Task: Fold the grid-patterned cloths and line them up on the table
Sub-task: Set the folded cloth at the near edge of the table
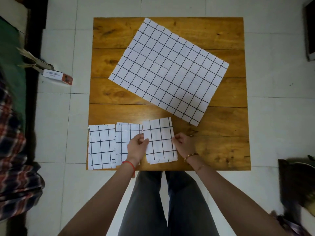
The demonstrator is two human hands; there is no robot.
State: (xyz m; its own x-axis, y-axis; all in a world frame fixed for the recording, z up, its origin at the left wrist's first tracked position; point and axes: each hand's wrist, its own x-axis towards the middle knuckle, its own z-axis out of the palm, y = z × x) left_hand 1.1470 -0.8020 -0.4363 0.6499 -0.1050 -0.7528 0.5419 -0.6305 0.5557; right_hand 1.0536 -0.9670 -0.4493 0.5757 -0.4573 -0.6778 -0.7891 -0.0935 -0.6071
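A large white cloth with a black grid [167, 70] lies spread flat and askew over the far half of the wooden table [221, 133]. Three folded grid cloths sit along the near edge: one at the left corner [100, 147], a second [122, 138] beside it, a third [160, 140] to the right. My left hand [137, 147] pinches the third cloth's left edge and lies over the second cloth. My right hand [183, 143] pinches the third cloth's right edge.
A small white and orange box [58, 77] lies on the tiled floor left of the table. A plaid fabric [15, 167] and green bedding are at the far left. Dark objects stand at the right edge. The table's near right part shows bare wood.
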